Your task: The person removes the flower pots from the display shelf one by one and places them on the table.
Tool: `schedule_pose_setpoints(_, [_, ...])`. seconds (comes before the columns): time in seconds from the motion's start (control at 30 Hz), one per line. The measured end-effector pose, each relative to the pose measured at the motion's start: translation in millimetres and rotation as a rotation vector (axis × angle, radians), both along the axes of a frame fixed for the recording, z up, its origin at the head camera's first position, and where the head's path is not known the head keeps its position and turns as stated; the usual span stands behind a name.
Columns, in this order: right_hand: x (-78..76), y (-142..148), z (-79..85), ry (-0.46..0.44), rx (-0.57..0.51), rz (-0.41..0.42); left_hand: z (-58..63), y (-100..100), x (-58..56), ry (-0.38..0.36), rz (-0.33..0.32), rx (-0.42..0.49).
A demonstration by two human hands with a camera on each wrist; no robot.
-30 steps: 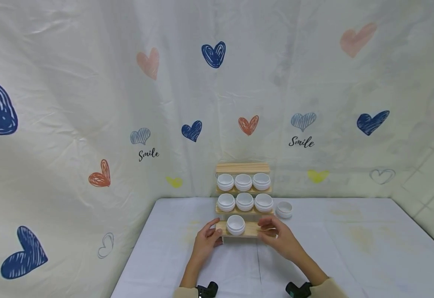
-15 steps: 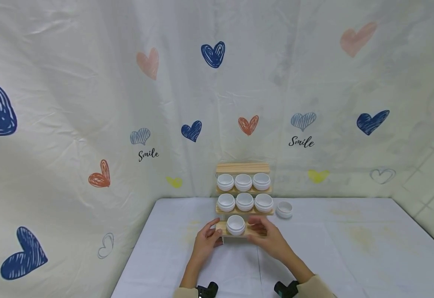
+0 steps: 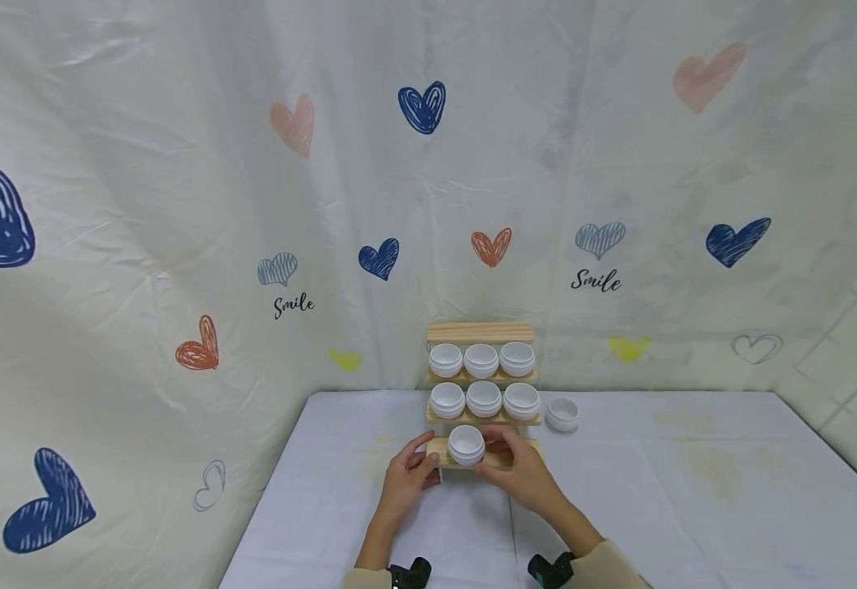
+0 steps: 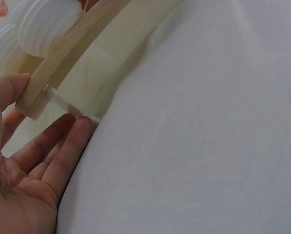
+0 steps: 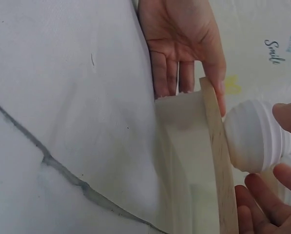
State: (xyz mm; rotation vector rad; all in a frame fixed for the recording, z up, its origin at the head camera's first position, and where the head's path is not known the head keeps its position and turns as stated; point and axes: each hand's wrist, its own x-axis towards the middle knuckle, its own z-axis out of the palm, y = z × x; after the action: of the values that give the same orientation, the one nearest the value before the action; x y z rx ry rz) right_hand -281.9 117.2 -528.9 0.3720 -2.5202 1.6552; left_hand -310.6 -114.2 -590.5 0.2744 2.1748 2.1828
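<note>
White ridged cup (image 3: 466, 448) stands within the curled right grip (image 3: 518, 473), the left grip (image 3: 403, 476) pinching a straight-edged wooden board (image 5: 220, 156).

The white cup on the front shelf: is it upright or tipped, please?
Upright: the white cup sits level on the shelf, rim facing up.

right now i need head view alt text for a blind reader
A person's left hand holds the left end of a tiered pale wooden rack, the right hand at the round white cup on its front tier. Six more cups stand on higher tiers, another cup on the white table.
</note>
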Motion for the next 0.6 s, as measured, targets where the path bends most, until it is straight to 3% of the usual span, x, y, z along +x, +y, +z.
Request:
schedule_pose_setpoints(0.33, [-4.0, -5.5, -2.2, 0.067, 0.024, -0.005, -0.1, 0.0, 0.9, -0.005, -0.001, 0.014])
schedule_pose_setpoints(0.6, [-7.1, -9.1, -2.2, 0.053, 0.033, -0.021, 1.3, 0.7, 1.8, -0.007, 0.007, 0.018])
